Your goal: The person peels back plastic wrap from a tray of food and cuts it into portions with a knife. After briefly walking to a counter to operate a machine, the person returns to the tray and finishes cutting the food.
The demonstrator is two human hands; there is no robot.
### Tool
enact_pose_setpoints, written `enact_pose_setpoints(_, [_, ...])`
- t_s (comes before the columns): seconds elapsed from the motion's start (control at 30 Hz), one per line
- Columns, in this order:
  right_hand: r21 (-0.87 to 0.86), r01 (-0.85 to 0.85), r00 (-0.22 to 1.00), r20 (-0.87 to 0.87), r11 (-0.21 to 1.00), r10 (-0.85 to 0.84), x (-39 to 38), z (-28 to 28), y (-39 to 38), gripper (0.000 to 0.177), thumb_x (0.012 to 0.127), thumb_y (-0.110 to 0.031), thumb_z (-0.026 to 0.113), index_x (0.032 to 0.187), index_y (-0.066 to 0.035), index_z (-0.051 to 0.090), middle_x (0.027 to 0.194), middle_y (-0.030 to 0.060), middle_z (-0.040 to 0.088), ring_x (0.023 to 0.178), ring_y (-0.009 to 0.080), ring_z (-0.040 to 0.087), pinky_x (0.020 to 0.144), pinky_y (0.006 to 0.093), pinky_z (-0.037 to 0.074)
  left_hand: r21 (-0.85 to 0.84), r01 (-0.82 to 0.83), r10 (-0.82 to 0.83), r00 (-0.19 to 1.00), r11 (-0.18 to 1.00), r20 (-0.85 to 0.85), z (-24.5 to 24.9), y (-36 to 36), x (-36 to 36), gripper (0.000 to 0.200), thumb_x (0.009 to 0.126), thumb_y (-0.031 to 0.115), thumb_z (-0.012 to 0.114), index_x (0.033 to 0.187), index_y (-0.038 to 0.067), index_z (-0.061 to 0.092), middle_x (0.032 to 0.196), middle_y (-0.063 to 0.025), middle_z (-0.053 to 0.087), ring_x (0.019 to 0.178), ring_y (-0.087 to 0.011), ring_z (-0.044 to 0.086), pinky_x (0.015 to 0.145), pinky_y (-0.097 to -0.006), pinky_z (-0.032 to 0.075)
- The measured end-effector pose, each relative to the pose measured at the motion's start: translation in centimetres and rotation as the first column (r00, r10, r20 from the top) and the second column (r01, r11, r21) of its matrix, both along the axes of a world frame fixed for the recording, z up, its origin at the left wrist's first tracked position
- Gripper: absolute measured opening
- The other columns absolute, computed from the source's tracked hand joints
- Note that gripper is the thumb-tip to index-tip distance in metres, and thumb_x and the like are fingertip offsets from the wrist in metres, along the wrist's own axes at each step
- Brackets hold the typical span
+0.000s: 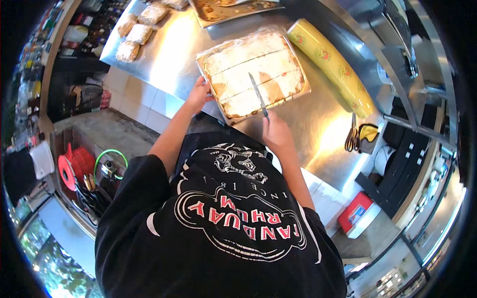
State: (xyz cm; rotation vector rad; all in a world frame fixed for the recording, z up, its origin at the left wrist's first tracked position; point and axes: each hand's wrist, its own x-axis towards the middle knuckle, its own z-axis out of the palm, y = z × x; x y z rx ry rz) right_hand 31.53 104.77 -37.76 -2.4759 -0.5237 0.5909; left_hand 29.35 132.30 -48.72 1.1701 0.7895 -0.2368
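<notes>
A rectangular slab of pale baked cake [238, 67], browned at its edges, lies in a lined tray [307, 74] on the steel table. Long straight cuts run across its top. My right hand [277, 130] is wrapped round the dark handle of a knife [257, 92], whose blade reaches over the near part of the cake and points away from me. My left hand [198, 94] is at the left edge of the tray, fingers against its side; the fingertips are partly hidden there.
A long yellow printed roll [330, 67] lies right of the tray, with scissors [352, 136] at its near end. Several wrapped pieces [139, 34] sit at the table's far left. Another baking tray [213, 20] with brown residue stands behind. The steel table [293, 126] ends close to my body.
</notes>
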Motion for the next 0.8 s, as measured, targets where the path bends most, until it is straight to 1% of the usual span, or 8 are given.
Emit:
enact_pose_setpoints(0.03, [-0.002, -0.024, 1.000, 0.008, 1.000, 0.024, 0.4, -0.4, 1.3, 0.023, 0.092, -0.018, 0.046, 0.106, -0.001, 0.051, 0.084, 0.0272, 0.061, 0.078, 0.0437, 0.060, 0.069, 0.0516, 0.048, -0.002, -0.024, 0.024, 1.000, 1.000, 0.008, 0.0, 1.2, 0.6, 0.031, 0.099, 0.017, 0.036, 0.129, 0.012, 0.036, 0.112, -0.0083, 0.055, 0.098, -0.0185, 0.055, 0.081, -0.0425, 0.050])
enact_pose_setpoints(0.1, [0.020, 0.005, 0.999, 0.052, 1.000, -0.006, 0.7, -1.9, 3.8, 0.024, 0.092, -0.017, 0.045, 0.108, 0.001, 0.050, 0.085, 0.0267, 0.061, 0.081, 0.0444, 0.059, 0.072, 0.0513, 0.047, 0.034, 0.124, -0.123, 0.992, 0.992, -0.014, 0.1, 3.3, 1.4, 0.034, 0.099, 0.019, 0.037, 0.131, 0.012, 0.036, 0.113, -0.0071, 0.054, 0.097, -0.0176, 0.054, 0.079, -0.0394, 0.049])
enact_pose_setpoints(0.13, [0.017, 0.014, 0.997, 0.078, 1.000, -0.015, 1.0, -2.1, 5.1, 0.023, 0.092, -0.016, 0.045, 0.105, 0.002, 0.049, 0.084, 0.0272, 0.061, 0.079, 0.0441, 0.060, 0.071, 0.0513, 0.048, 0.042, 0.116, -0.115, 0.993, 0.992, -0.014, 0.2, 3.8, 1.6, 0.036, 0.098, 0.022, 0.039, 0.132, 0.011, 0.037, 0.114, -0.0061, 0.055, 0.098, -0.0163, 0.054, 0.077, -0.0366, 0.048])
enact_pose_setpoints(0.37, [0.003, 0.058, 0.992, 0.113, 0.998, -0.058, 2.3, -2.9, 10.3, 0.021, 0.092, -0.015, 0.046, 0.103, 0.002, 0.050, 0.079, 0.0283, 0.061, 0.074, 0.0439, 0.060, 0.067, 0.0512, 0.048, 0.061, 0.215, -0.215, 0.977, 0.975, -0.011, 0.1, 6.6, 3.0, 0.037, 0.097, 0.026, 0.041, 0.131, 0.012, 0.040, 0.116, -0.0049, 0.055, 0.099, -0.0147, 0.053, 0.076, -0.0368, 0.047])
enact_pose_setpoints(0.57, [-0.032, 0.203, 0.978, 0.056, 0.979, -0.201, 3.0, -1.8, 6.5, 0.027, 0.091, -0.021, 0.046, 0.109, -0.002, 0.051, 0.085, 0.0258, 0.062, 0.078, 0.0415, 0.062, 0.068, 0.0491, 0.049, 0.096, 0.205, -0.201, 0.978, 0.974, -0.046, -0.1, 7.6, 4.0, 0.037, 0.098, 0.027, 0.038, 0.133, 0.013, 0.038, 0.119, -0.0046, 0.054, 0.102, -0.0163, 0.053, 0.079, -0.0380, 0.047])
enact_pose_setpoints(0.63, [0.063, 0.305, 0.944, 0.107, 0.950, -0.311, 2.7, -1.2, 4.2, 0.029, 0.092, -0.024, 0.046, 0.112, -0.003, 0.050, 0.080, 0.0258, 0.062, 0.075, 0.0435, 0.061, 0.067, 0.0507, 0.048, 0.122, 0.268, -0.260, 0.963, 0.956, -0.075, -0.7, 8.8, 4.5, 0.041, 0.098, 0.026, 0.037, 0.137, 0.013, 0.034, 0.121, -0.0051, 0.054, 0.105, -0.0172, 0.052, 0.080, -0.0373, 0.047])
enact_pose_setpoints(0.67, [0.059, 0.320, 0.940, 0.107, 0.946, -0.325, 2.5, -1.1, 3.0, 0.029, 0.092, -0.024, 0.046, 0.112, -0.003, 0.050, 0.080, 0.0258, 0.062, 0.075, 0.0435, 0.061, 0.067, 0.0507, 0.048, 0.158, 0.197, -0.196, 0.980, 0.968, -0.026, -0.6, 8.8, 4.6, 0.042, 0.095, 0.026, 0.045, 0.134, 0.012, 0.038, 0.092, -0.0019, 0.062, 0.076, -0.0120, 0.057, 0.060, -0.0289, 0.046])
enact_pose_setpoints(0.8, [-0.044, 0.427, 0.898, 0.135, 0.903, -0.418, 1.0, 0.0, 0.4, 0.029, 0.092, -0.023, 0.047, 0.113, -0.004, 0.052, 0.080, 0.0252, 0.063, 0.074, 0.0439, 0.061, 0.066, 0.0492, 0.048, 0.160, 0.272, -0.270, 0.962, 0.949, -0.039, 0.5, 9.4, 5.2, 0.042, 0.095, 0.026, 0.045, 0.134, 0.012, 0.038, 0.094, -0.0020, 0.061, 0.076, -0.0117, 0.056, 0.060, -0.0282, 0.046])
